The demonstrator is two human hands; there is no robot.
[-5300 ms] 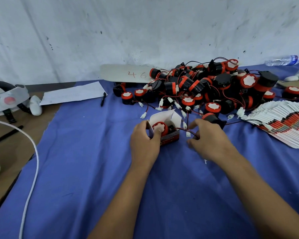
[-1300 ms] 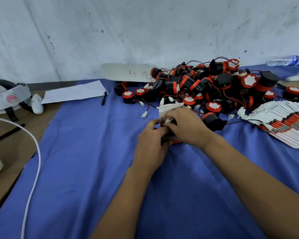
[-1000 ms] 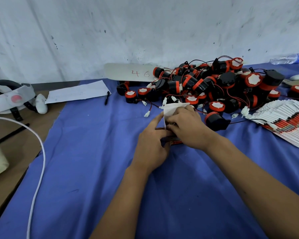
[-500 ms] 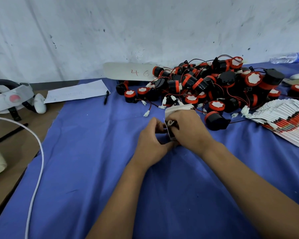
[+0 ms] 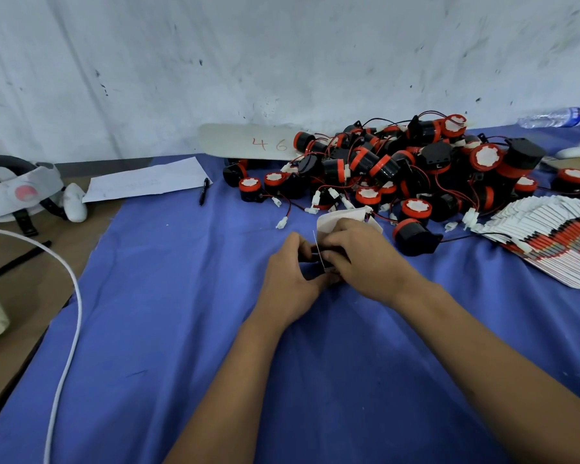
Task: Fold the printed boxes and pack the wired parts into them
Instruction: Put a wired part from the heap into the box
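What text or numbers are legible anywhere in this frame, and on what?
"46": handwritten in red on the pale flat board leaning at the wall behind the pile of wired parts.
Sheet of paper beside the pen: faint writing, too blurred to read.
Stack of flat printed boxes: red and grey print, no readable words.
Water bottle: blue label, too small to read.
Box in both hands: no readable print showing.

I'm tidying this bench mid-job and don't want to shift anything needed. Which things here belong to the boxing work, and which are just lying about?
In use:
left hand and right hand, both gripping the box
pile of wired parts
stack of flat boxes

Lying about:
pen
sheet of paper
water bottle
white cable
headset
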